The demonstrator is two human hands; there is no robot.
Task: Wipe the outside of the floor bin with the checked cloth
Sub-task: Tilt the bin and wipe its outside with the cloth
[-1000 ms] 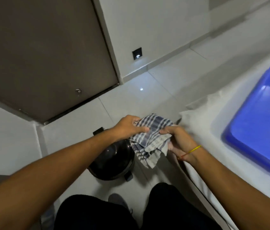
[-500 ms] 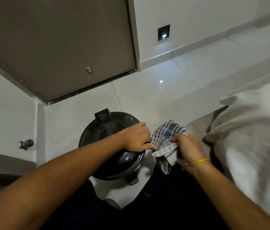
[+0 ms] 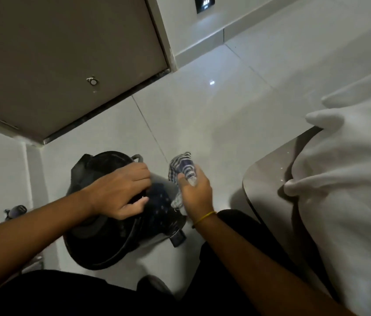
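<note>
White tiled floor; left hand grips bin; right hand clutches checked cloth beside it.

My left hand grips the top of the black bin, which stands on the white floor near the door. My right hand holds the bunched cloth just beside the bin. A white sheet lies at right.

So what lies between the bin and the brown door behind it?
In the head view, only bare white floor tile separates the floor bin from the brown door; nothing stands there.
</note>
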